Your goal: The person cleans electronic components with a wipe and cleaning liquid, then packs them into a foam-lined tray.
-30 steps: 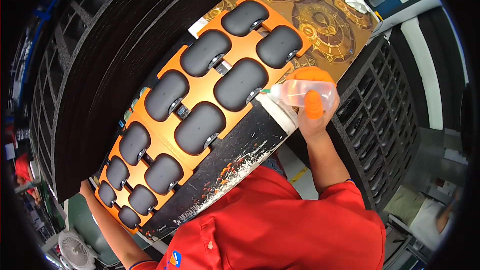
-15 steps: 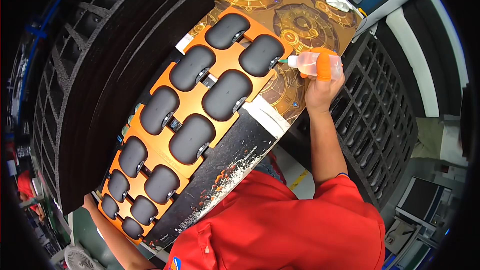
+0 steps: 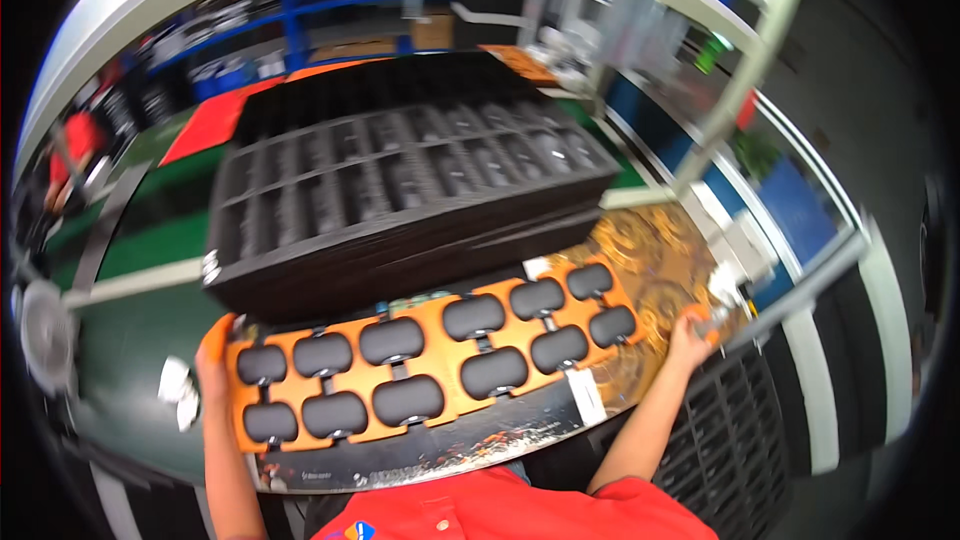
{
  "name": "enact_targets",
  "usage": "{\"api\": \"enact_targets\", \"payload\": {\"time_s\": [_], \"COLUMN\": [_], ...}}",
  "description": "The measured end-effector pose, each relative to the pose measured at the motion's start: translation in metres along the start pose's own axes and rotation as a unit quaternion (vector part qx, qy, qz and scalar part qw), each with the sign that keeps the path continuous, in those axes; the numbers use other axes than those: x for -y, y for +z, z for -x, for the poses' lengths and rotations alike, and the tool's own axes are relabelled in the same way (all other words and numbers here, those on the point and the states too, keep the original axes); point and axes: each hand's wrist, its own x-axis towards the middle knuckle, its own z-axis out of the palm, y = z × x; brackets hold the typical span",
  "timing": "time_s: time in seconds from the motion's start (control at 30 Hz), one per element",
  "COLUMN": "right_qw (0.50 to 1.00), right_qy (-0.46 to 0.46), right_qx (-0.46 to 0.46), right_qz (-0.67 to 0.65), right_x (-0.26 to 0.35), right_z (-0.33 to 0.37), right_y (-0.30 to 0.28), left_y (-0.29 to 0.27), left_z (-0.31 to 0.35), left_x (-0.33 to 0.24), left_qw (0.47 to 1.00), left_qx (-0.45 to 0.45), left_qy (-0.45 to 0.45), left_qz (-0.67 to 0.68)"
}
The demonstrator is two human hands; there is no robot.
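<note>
An orange tray (image 3: 450, 380) lies across the bench with two rows of black rounded cases (image 3: 408, 400) set in it. At its left end is my left hand (image 3: 215, 355), an orange finger cover on it, closed on the tray's edge. Beyond the tray's right end, my right hand (image 3: 688, 342) also wears orange finger covers. Its fingers are closed around a small clear squeeze bottle (image 3: 711, 324), blurred and partly hidden. Under the tray shows a dark printed board (image 3: 330, 473), and a brown patterned surface (image 3: 655, 240) extends to the right.
A large stack of black foam trays (image 3: 410, 180) with slots stands behind the orange tray. Another black slotted tray (image 3: 725, 450) is at the lower right. White crumpled tissue (image 3: 727, 280) lies near my right hand, and a white scrap (image 3: 177, 390) lies left. A fan (image 3: 48, 335) is far left.
The view has swung round and lifted, showing the foam stack and shelves ahead. My right hand and the bottle have moved away from the case at the tray's right end.
</note>
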Motion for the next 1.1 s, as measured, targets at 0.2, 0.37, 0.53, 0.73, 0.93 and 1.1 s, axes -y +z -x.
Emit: {"api": "enact_targets", "payload": {"time_s": [0.2,0.37,0.53,0.73,0.93,1.1], "right_qw": [0.909,0.686,0.494,0.15,0.038,-0.155], "right_qy": [0.22,0.285,0.37,0.264,0.11,0.167], "right_qx": [0.111,0.244,0.318,0.59,0.729,0.686], "right_qz": [0.336,0.623,0.72,0.748,0.675,0.691], "right_x": [-0.117,-0.212,-0.289,-0.327,-0.37,-0.407], "right_z": [0.077,0.126,0.173,0.221,0.244,0.273], "right_y": [0.014,0.027,0.039,0.031,-0.023,-0.018], "left_y": [0.014,0.049,0.053,0.002,0.021,0.024], "left_z": [0.02,0.019,-0.03,-0.009,0.046,0.036], "left_x": [-0.003,-0.113,-0.15,-0.161,-0.142,-0.1], "left_qw": [0.999,0.791,0.758,0.751,0.767,0.778], "left_qx": [-0.005,-0.141,0.063,0.08,0.113,0.264], "left_qy": [-0.008,0.46,0.416,0.355,0.407,0.239], "left_qz": [0.053,-0.377,-0.498,-0.55,-0.483,-0.517]}}
